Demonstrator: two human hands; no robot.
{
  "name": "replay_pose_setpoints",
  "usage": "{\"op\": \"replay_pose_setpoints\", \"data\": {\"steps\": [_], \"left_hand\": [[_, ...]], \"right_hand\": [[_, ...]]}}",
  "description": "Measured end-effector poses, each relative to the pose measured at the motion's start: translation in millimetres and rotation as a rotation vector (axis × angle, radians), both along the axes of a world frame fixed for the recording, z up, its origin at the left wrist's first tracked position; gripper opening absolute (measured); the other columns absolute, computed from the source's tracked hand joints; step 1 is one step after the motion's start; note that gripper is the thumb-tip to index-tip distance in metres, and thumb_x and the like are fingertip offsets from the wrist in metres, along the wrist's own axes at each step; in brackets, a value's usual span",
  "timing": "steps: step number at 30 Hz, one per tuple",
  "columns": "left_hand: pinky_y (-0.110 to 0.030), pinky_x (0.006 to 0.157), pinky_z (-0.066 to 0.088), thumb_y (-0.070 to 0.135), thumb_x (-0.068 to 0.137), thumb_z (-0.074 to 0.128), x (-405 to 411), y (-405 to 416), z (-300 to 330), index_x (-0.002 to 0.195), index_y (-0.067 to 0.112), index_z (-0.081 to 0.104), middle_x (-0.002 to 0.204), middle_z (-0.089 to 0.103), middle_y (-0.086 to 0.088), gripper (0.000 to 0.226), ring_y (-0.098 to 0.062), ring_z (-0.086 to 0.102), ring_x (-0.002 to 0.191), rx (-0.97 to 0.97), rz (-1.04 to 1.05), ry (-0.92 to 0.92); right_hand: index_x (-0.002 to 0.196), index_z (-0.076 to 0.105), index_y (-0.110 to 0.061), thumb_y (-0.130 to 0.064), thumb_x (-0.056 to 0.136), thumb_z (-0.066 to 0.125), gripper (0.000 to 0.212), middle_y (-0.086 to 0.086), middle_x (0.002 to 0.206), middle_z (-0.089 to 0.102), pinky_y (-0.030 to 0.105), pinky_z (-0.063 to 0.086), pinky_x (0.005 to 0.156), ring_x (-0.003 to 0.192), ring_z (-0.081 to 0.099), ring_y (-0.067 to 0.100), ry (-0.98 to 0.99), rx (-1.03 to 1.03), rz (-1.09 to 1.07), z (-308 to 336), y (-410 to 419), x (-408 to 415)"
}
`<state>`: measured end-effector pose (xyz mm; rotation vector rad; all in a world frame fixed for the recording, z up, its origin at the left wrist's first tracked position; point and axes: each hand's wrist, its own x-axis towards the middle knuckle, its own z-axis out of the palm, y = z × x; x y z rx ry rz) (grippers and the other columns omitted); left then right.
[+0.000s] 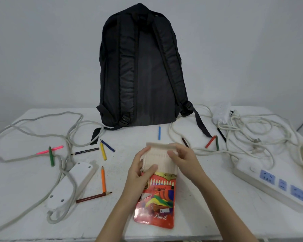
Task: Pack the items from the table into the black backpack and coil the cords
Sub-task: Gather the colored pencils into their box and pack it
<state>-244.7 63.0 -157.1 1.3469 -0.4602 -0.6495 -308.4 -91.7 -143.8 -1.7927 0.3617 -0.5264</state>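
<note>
Backpack [140, 67] stands zipped-side away at the table's far edge. Before it, our left hand [140, 169] and right hand [182, 158] grip the pencil box [157, 189], its tray slid out. We judge pencil-gathering begun (box still empty, apparently). Left to right: roughly thirteen loose pencils, three power strips uncoiled.

Setting: plain indoor room, likely a home or study corner; exact type cannot be told. Evidence: bare pale wall [42, 49]; white speckled surface [191, 215] set against it; black backpack [140, 67] standing upright; scattered coloured pencils [103, 179]; red pencil box [157, 206]; white power strips [273, 182] with tangled cords [42, 117].
</note>
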Motion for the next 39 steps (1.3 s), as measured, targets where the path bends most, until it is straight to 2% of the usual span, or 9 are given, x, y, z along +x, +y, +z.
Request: {"op": "replay_pose_setpoints", "data": {"steps": [5, 8, 10, 13, 16, 21, 28, 35, 39], "left_hand": [[-0.032, 0.061, 0.056, 0.026, 0.079, 0.063, -0.2, -2.0, -6.3, 0.119, 0.030, 0.054, 0.108, 0.068, -0.008, 0.041, -0.028, 0.070, 0.085, 0.027, 0.044, 0.023], [-0.030, 0.057, 0.056, 0.016, 0.084, 0.063, 1.4, 0.0, -8.3, 0.119, 0.030, 0.054, 0.103, 0.069, -0.004, 0.039, -0.028, 0.071, 0.080, -0.003, 0.054, 0.039], [-0.029, 0.055, 0.056, 0.009, 0.087, 0.060, 1.3, -1.0, -7.6, 0.121, 0.031, 0.053, 0.108, 0.066, -0.001, 0.042, -0.025, 0.071, 0.080, -0.030, 0.048, 0.056], [-0.029, 0.055, 0.057, 0.006, 0.089, 0.058, 2.4, -1.3, -7.7, 0.122, 0.033, 0.053, 0.113, 0.063, 0.004, 0.043, -0.024, 0.071, 0.079, -0.059, 0.069, 0.124], [-0.032, 0.059, 0.058, 0.006, 0.089, 0.058, 4.3, -0.6, -8.4, 0.123, 0.033, 0.054, 0.113, 0.066, 0.001, 0.044, -0.028, 0.070, 0.085, -0.091, 0.084, 0.177], [-0.030, 0.065, 0.059, 0.002, 0.091, 0.053, 5.0, -1.1, -10.4, 0.124, 0.030, 0.053, 0.116, 0.064, -0.004, 0.043, -0.031, 0.066, 0.095, -0.103, 0.093, 0.153], [-0.033, 0.070, 0.059, 0.000, 0.090, 0.053, 8.3, -1.4, -15.0, 0.122, 0.029, 0.054, 0.116, 0.065, -0.005, 0.043, -0.029, 0.067, 0.095, -0.136, 0.092, 0.188], [-0.033, 0.070, 0.059, 0.001, 0.090, 0.054, 13.1, -1.5, -16.0, 0.124, 0.028, 0.054, 0.117, 0.065, -0.010, 0.044, -0.029, 0.067, 0.093, -0.131, 0.075, 0.222], [-0.033, 0.069, 0.059, 0.002, 0.090, 0.054, 13.9, -1.9, -15.5, 0.123, 0.029, 0.054, 0.118, 0.064, -0.010, 0.043, -0.031, 0.066, 0.095, -0.127, 0.067, 0.243]], "right_hand": [[0.094, 0.066, -0.012, 0.001, 0.093, 0.048, 0.022, -0.006, 0.090, 0.065, 0.011, 0.049, 0.068, 0.086, 0.060, 0.003, 0.141, -0.013, 0.013, -7.1, -0.7, 0.0], [0.095, 0.063, -0.013, -0.015, 0.095, 0.050, 0.012, -0.003, 0.084, 0.064, 0.016, 0.048, 0.058, 0.076, 0.062, 0.008, 0.254, 0.064, 0.144, 5.3, -4.2, -5.5], [0.096, 0.061, -0.018, -0.030, 0.092, 0.055, 0.014, -0.005, 0.084, 0.065, 0.019, 0.047, 0.059, 0.074, 0.062, 0.009, 0.331, -0.024, 0.168, 21.9, -21.5, -3.0], [0.108, 0.060, -0.015, -0.030, 0.089, 0.061, 0.024, 0.006, 0.093, 0.067, 0.021, 0.045, 0.064, 0.080, 0.064, 0.018, 0.236, -0.134, -0.187, 40.8, -71.7, 13.3], [0.111, 0.058, -0.001, -0.006, 0.089, 0.053, 0.023, 0.019, 0.101, 0.064, 0.027, 0.038, 0.077, 0.097, 0.059, 0.032, 0.329, -0.368, -0.596, 40.2, -130.4, 21.4], [0.109, 0.052, 0.009, 0.008, 0.082, 0.044, 0.028, 0.032, 0.110, 0.057, 0.039, 0.043, 0.083, 0.106, 0.053, 0.041, 0.714, -0.624, -0.601, 6.1, -169.9, 13.2], [0.100, 0.051, 0.011, 0.011, 0.081, 0.045, 0.020, 0.034, 0.102, 0.057, 0.037, 0.039, 0.072, 0.097, 0.055, 0.043, 0.698, -0.660, -0.617, 3.1, -177.3, 10.1], [0.105, 0.051, 0.010, -0.002, 0.085, 0.047, 0.024, 0.030, 0.111, 0.056, 0.039, 0.042, 0.087, 0.109, 0.050, 0.044, 0.685, -0.604, -0.579, 44.9, -154.1, 38.7], [0.102, 0.056, 0.005, -0.006, 0.088, 0.039, 0.024, 0.023, 0.110, 0.058, 0.032, 0.035, 0.077, 0.105, 0.051, 0.037, 0.558, -0.510, -0.448, 59.0, -129.4, 51.0]]}}
